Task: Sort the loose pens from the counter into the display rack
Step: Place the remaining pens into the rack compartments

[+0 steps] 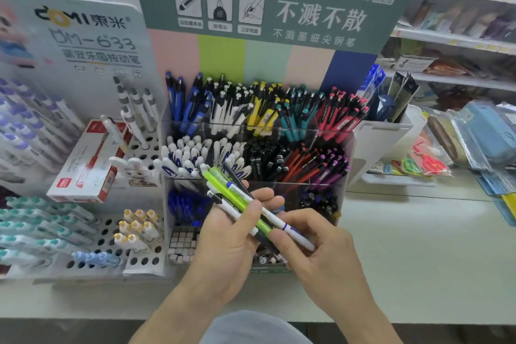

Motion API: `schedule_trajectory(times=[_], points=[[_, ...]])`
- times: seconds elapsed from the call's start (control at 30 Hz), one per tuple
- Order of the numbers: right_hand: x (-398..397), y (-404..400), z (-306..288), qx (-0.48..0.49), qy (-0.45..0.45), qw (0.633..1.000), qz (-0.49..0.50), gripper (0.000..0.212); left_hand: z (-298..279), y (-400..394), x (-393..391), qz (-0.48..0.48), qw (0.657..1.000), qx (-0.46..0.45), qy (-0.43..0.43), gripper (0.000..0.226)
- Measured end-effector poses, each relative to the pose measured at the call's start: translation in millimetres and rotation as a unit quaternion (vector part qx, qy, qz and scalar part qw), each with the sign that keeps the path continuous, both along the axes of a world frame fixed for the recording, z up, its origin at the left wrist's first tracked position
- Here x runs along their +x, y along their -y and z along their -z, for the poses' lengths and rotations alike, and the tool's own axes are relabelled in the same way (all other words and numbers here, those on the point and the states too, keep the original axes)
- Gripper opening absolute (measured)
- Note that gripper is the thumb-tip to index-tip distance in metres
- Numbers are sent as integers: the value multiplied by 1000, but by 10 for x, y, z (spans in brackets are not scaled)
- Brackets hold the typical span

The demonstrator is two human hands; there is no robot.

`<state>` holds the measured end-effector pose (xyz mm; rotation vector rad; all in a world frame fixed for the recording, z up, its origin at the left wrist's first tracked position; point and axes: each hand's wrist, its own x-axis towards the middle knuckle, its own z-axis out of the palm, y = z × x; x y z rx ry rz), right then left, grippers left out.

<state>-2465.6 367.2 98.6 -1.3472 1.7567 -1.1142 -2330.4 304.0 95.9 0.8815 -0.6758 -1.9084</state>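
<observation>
Right hand (312,243): fingers pinching lower end of white pen with blue band (275,219), long axis running up-left. Left hand (234,232): grasping pen bundle (223,190), tips toward display rack (339,176) just beyond; white-pen compartment (192,156) nearest.

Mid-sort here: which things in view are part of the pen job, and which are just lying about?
Part of the job:
- bundle of pens, gripped in the left hand
- white pen, pinched by the right hand
- clear display rack

Just lying about:
- red and white box
- white peg stand
- packaged scissors
- blue pouches
</observation>
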Motion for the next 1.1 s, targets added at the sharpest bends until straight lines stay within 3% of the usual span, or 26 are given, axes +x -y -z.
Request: schedule_trajectory(times=[0.1,0.3,0.37,0.53,0.67,0.77,0.83,0.93,1.0,1.1], points=[[24,14,-21,57,46,997,-30,22,63,-26,32,-8,997,-31,65,35],[34,42,-55,73,175,981,-35,11,60,-5,148,-29,998,-2,47,27],[45,38,-80,79,181,980,-37,8,54,-1,180,-30,998,2,54,25],[152,15,-38,35,75,996,20,17,50,-24,185,-24,999,14,37,32],[240,22,0,-8,12,1000,12,26,25,-21,225,6,996,75,-38,37],[270,40,46,-39,-52,998,7,17,15,-7,278,27,992,92,-87,36],[280,40,55,-56,-71,996,6,13,44,-4,298,21,994,86,-67,34],[260,61,-42,-62,57,996,22,24,87,-2,343,32,995,89,-33,29],[166,120,-164,-68,171,982,49,14,108,14,396,52,992,109,-28,31],[-65,256,-338,-58,195,978,38,15,141,32,468,84,986,135,-51,38]])
